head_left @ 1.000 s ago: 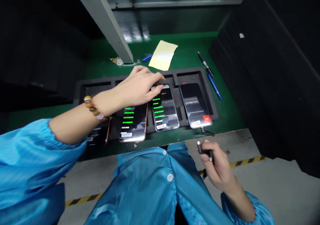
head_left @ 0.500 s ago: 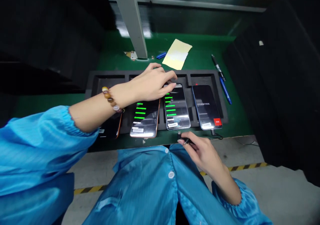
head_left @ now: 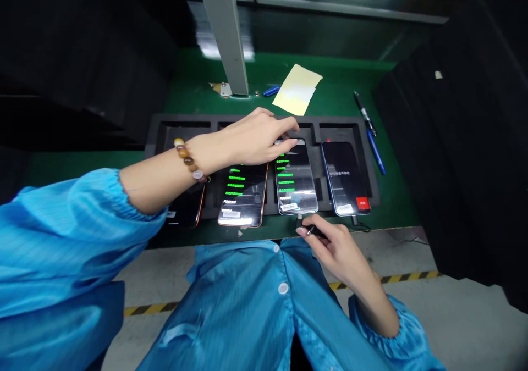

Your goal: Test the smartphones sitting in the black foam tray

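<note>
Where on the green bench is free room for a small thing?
Between the yellow paper and the black pen, behind the tray; also left of the grey post. Crowded: phone between left hand and right hand.

**Surface rundown from my remote seat: glossy screens, matt tray**

So on my feed the 4 phones (head_left: 297, 176) have smooth, glossy screens full of reflections. The black tray (head_left: 370, 165) looks matt, foam or plastic, can't tell which. Green tabletop (head_left: 342, 88) is smooth with a slight sheen. Yellow sheet (head_left: 297, 89) is plain paper. Blue pen (head_left: 376, 152) looks like shiny plastic. My connector (head_left: 300, 223) has a black plastic-looking body and a bright metal tip. Blue smock (head_left: 239, 299) is wrinkly cloth, kinda silky. Bracelet beads (head_left: 188, 161) look polished.
</note>
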A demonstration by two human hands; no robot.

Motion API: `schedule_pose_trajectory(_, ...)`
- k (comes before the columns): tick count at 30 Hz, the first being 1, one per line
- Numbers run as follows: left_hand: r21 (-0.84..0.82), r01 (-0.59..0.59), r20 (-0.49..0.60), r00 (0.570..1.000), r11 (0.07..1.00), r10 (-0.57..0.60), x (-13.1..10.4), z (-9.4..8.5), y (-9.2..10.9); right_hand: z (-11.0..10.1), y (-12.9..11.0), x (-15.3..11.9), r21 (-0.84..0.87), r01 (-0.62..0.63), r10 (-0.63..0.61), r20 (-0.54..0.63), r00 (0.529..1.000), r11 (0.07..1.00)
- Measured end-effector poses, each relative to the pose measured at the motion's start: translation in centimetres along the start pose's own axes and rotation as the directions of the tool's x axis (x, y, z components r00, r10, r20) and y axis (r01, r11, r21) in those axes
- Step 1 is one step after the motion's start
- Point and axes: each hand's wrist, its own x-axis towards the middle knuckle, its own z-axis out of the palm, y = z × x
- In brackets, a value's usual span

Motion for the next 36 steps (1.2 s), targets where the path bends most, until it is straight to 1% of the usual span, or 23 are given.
schedule_pose_trajectory(3,-0.01,-0.001,-0.008,1.0,1.0,0.001,0.0,0.1,0.0,0.0,-0.3,0.1,-0.001,0.006,-0.006,0.013,1.0,1.0)
schedule_pose_trajectory(6,-0.017,-0.007,-0.016,1.0,1.0,0.007,-0.1,0.2,-0.1,0.1,-0.2,0.1,0.023,0.007,-0.007,-0.004,1.0,1.0)
schedule_pose_trajectory(9,-0.025,-0.006,-0.015,1.0,1.0,0.006,-0.1,0.2,-0.1,0.3,0.2,-0.1,0.038,0.029,-0.026,-0.079,0.997,0.999)
schedule_pose_trajectory(11,-0.023,-0.002,-0.013,1.0,1.0,0.002,-0.1,0.2,-0.1,0.5,0.6,-0.2,0.008,0.048,-0.046,-0.152,0.987,0.999)
schedule_pose_trajectory(13,-0.014,-0.001,-0.008,1.0,1.0,0.001,-0.1,0.2,-0.1,0.5,0.8,-0.2,-0.035,0.073,-0.078,-0.192,0.978,0.997)
schedule_pose_trajectory(16,-0.014,0.0,-0.01,1.0,1.0,0.0,-0.2,0.1,-0.1,0.5,0.7,-0.1,-0.069,0.138,-0.147,-0.162,0.976,0.988)
schedule_pose_trajectory(19,-0.027,0.002,-0.013,1.0,1.0,-0.002,-0.3,0.1,-0.1,0.3,0.5,0.0,-0.06,0.183,-0.19,-0.144,0.971,0.981)
schedule_pose_trajectory(22,-0.03,0.003,-0.011,1.0,1.0,-0.003,-0.3,0.1,-0.1,0.3,0.5,0.0,-0.042,0.18,-0.185,-0.143,0.972,0.983)
schedule_pose_trajectory(25,-0.038,0.007,-0.008,1.0,0.999,-0.007,-0.2,0.1,0.0,0.4,0.8,-0.1,-0.062,0.159,-0.167,-0.135,0.977,0.985)
schedule_pose_trajectory(29,-0.052,0.013,-0.005,1.0,0.999,-0.013,-0.2,0.1,0.0,0.3,1.3,-0.1,-0.066,0.157,-0.166,-0.177,0.97,0.985)
schedule_pose_trajectory(33,-0.061,0.016,-0.003,1.0,0.998,-0.016,-0.2,0.1,0.0,0.1,1.2,-0.1,-0.038,0.2,-0.203,-0.121,0.972,0.979)
schedule_pose_trajectory(36,-0.06,0.021,-0.002,1.0,0.998,-0.021,-0.2,0.1,-0.1,0.0,1.0,-0.2,-0.032,0.194,-0.196,-0.12,0.973,0.981)
